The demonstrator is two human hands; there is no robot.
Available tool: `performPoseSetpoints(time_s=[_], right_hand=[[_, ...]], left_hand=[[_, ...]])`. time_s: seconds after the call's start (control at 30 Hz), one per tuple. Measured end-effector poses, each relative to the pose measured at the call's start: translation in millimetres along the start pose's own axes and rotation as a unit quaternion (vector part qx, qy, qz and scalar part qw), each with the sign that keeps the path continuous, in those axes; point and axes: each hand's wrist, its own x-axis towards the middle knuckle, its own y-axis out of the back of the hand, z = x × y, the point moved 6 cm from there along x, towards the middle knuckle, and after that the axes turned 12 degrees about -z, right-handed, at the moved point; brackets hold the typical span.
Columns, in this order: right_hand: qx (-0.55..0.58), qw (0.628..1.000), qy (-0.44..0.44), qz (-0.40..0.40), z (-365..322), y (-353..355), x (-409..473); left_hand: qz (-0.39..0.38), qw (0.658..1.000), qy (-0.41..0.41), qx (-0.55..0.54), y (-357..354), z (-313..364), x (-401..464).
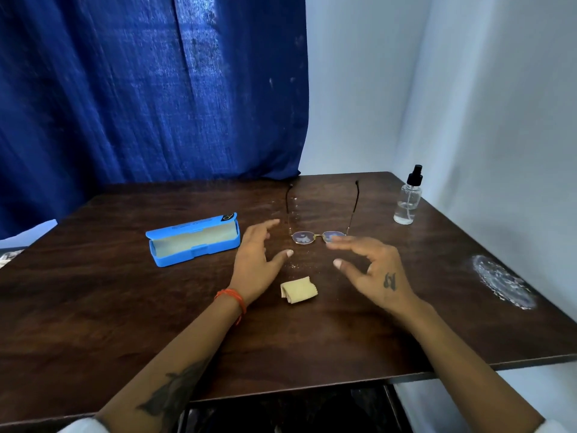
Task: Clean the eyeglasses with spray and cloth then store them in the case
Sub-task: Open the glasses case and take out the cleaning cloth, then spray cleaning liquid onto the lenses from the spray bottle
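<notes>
Thin gold wire-frame eyeglasses (pixel 318 237) sit on the dark wood-grain table (pixel 125 307), lens front facing you, both temples unfolded and running straight away toward the far edge. So the frame's long axis runs left-right across your view, and the temples lie at right angles to it. Your left grip (pixel 257 260) is released, fingers spread, just beside the left lens, holding nothing. Your right grip (pixel 371 267) is also released and empty; its fingertips (pixel 334 245) overlap the right lens in view, but contact can't be confirmed. Both sit just nearer you than the frame, so the reach is a short push forward; right looks marginally closer. My read: nothing is picked up yet, so a two-sided pinch at the lens ends fits. Folded beige cleaning cloth (pixel 299 291) lies between your wrists, nearer you than the glasses, untouched. Open bright blue hard case (pixel 193 239) is to the left, well apart from the frame, cavity up, long axis roughly parallel to the lens front. Clear spray bottle with black pump top (pixel 408 198) stands upright near the far right corner, close to the table's right edge, on your right-hand side. A whitish scuffed patch (pixel 502 282) marks the right edge. There's open room around the frame; the temple tips sit near the back edge and the blue curtain (pixel 140 89), so lift rather than slide away.
</notes>
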Motion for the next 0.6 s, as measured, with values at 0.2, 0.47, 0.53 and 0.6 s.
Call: performPoseSetpoints(time_s=[0.2, 0.47, 0.53, 0.6], right_hand=[[-0.056, 0.988, -0.026, 0.143, 35.7, 45.9, 19.7], [-0.137, 0.942, -0.106, 0.286, 110.7, 82.3, 52.3], [-0.131, 0.936, -0.147, 0.292, 126.1, 83.1, 57.2], [-0.118, 0.931, -0.189, 0.29, 146.5, 81.7, 60.0]], left_hand=[[-0.021, 0.998, 0.052, 0.003, -15.5, -18.0, 44.8], [-0.024, 0.997, 0.041, -0.054, -34.2, -34.2, 79.9], [-0.032, 0.997, 0.041, -0.056, -35.4, -37.2, 84.3], [-0.04, 0.998, 0.034, -0.045, -36.7, -38.5, 86.6]])
